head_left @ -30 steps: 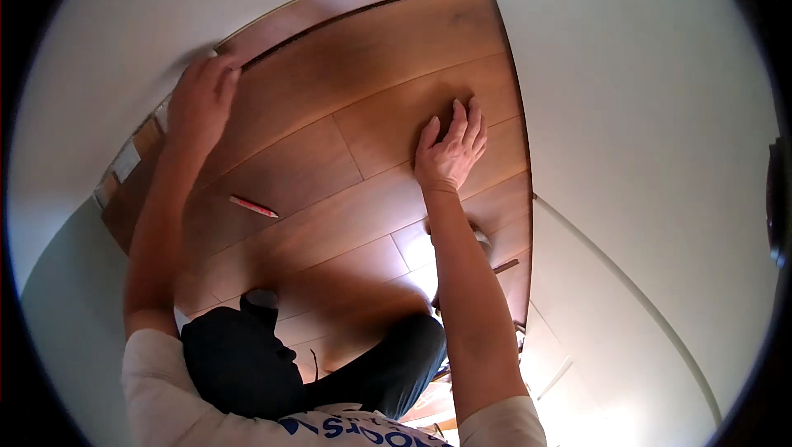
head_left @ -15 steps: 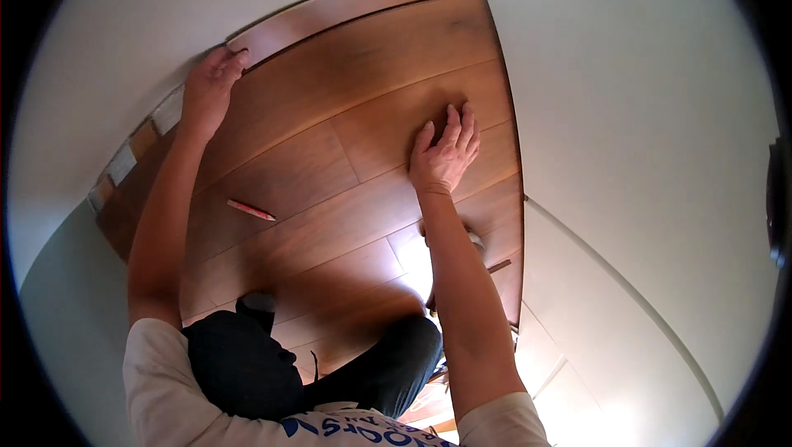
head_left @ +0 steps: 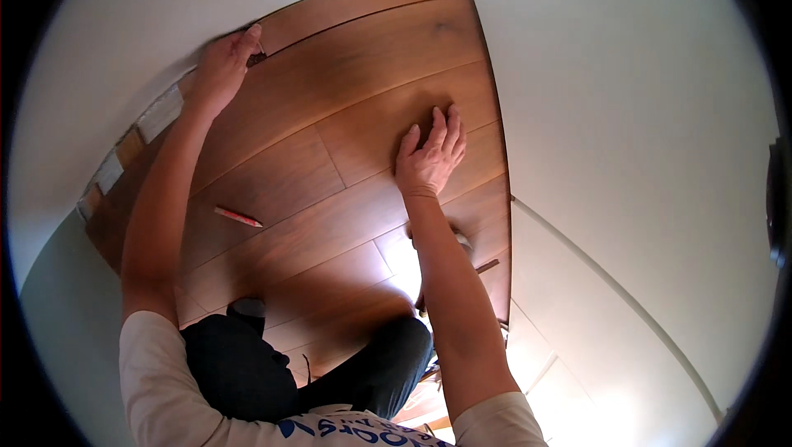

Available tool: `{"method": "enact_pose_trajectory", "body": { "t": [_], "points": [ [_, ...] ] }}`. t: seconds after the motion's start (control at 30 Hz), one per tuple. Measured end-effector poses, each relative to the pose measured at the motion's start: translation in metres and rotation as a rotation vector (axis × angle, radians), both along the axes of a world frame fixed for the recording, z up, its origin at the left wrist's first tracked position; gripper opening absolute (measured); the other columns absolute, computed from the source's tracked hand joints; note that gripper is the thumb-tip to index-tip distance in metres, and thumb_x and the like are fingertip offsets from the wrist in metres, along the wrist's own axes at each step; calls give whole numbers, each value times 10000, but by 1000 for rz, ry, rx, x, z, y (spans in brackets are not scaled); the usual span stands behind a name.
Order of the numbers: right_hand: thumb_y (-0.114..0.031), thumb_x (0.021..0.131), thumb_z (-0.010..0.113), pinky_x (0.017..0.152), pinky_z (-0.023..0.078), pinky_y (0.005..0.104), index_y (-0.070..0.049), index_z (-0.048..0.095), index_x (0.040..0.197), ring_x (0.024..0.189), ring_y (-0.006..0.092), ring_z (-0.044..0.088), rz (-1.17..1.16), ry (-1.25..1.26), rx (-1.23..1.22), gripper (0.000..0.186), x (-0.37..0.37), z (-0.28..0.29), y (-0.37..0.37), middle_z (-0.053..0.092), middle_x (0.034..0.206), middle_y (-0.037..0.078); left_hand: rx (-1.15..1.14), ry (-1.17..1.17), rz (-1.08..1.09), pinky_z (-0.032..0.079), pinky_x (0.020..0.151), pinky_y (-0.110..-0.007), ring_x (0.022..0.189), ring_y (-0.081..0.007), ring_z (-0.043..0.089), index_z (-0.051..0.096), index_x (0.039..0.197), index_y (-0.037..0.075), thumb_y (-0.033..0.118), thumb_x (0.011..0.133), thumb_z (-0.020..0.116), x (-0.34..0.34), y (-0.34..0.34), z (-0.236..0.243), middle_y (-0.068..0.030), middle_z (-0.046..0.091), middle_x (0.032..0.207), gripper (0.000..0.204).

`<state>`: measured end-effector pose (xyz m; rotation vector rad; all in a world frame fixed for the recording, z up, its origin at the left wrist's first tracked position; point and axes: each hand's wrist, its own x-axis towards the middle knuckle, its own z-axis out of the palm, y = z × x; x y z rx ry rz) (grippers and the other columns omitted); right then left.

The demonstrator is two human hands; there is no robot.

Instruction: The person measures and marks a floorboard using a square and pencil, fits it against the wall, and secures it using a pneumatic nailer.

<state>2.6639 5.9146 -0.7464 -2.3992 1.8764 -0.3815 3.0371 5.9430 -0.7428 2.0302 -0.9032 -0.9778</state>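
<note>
At the far left wall, the left hand (head_left: 221, 71) has slid further along the long brown wooden floor plank (head_left: 363, 59), fingers gripping its end; right hand (head_left: 429, 158) stays spread flat, pressing it.

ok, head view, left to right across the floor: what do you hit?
left wall → left hand at the plank end → red pencil → right hand flat on the planks → right wall
</note>
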Motion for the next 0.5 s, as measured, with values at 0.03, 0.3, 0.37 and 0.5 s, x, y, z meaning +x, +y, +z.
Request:
{"method": "enact_pose_trajectory", "body": {
  "t": [0.03, 0.3, 0.37, 0.5],
  "points": [
    [-302, 973, 626, 1157, 340, 573, -115, 539, 1445, 1418, 405, 429, 1, -1, -5, 515, 0, 0, 0, 451, 1596, 143, 21, -70, -5, 467, 692, -314, 693, -141, 505, 651, 870, 25, 575, 1077, 524, 1, -1, -1, -28, 603, 779, 601],
    [-298, 970, 630, 1161, 335, 573, -111, 548, 1438, 1422, 404, 423, 4, -17, -5, 511, 1, 0, -1, 460, 1587, 150, 56, -151, -22, 423, 640, -391, 625, -212, 449, 500, 733, 26, 573, 1085, 489, -2, -10, 0, -67, 470, 632, 650],
    [-293, 969, 633, 1164, 332, 572, -107, 551, 1434, 1424, 403, 421, 0, -15, 7, 508, 3, 2, -2, 461, 1585, 153, 62, -154, -15, 424, 637, -390, 624, -212, 450, 498, 730, 29, 571, 1085, 490, -1, -11, -1, -71, 467, 633, 648],
    [-289, 967, 636, 1167, 328, 571, -107, 551, 1433, 1424, 402, 421, 4, -21, 5, 507, 1, 1, -2, 461, 1585, 153, 32, -97, -47, 437, 657, -397, 639, -233, 467, 526, 775, 7, 539, 1093, 491, 0, -12, -1, -96, 487, 653, 621]
  ]
}}
